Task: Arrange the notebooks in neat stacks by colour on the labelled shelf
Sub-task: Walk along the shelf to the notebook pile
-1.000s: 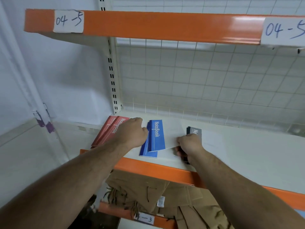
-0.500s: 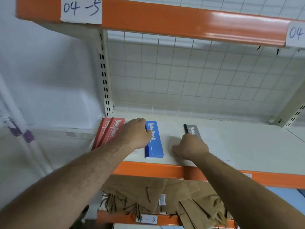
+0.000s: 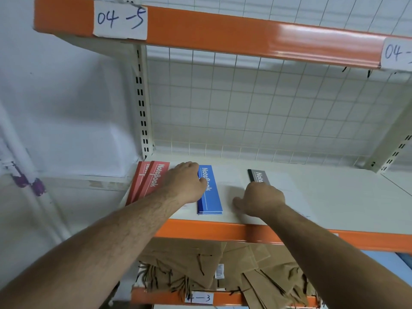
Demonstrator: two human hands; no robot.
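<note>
Okay, head view only. Cream shelf board (image 3: 345,197) with a glossy orange front lip (image 3: 200,229) runs across mid frame. All the notebooks sit at its left end.

Red notebooks (image 3: 148,181): two flat, the top one shifted right so both red bands show. They lie close to the slotted upright (image 3: 141,103) at the shelf's left edge.

Blue notebooks (image 3: 210,197): neat flat stack at centre, with the near end just short of the orange lip.

Grey notebook (image 3: 258,176): right of blue and apart from it, with the dark spine band toward the frame's left. Each cover shows a coloured band printed "NoteBook" and a white panel beside it.

Left hand (image 3: 185,184): knuckles up between red and blue, thumb touching the blue band. The fingers curl down out of sight, so grip can't be told.

Right hand (image 3: 260,199): rests on the grey notebook's near half, thumb out toward frame left on the white panel. The fingers are folded under, so I can't tell if it pinches or just presses.

The right half of the shelf is bare smooth board, plenty of room. Wire mesh back (image 3: 256,108) has square cells. Orange beam (image 3: 223,34) runs overhead, with a handwritten paper label "04 -5" (image 3: 121,20) at upper left and another label (image 3: 396,53) cut off at the right edge.

Below the shelf are crumpled brown paper bags (image 3: 200,262) with cord handles and a small label (image 3: 200,298). White wall (image 3: 66,108) at frame left.
</note>
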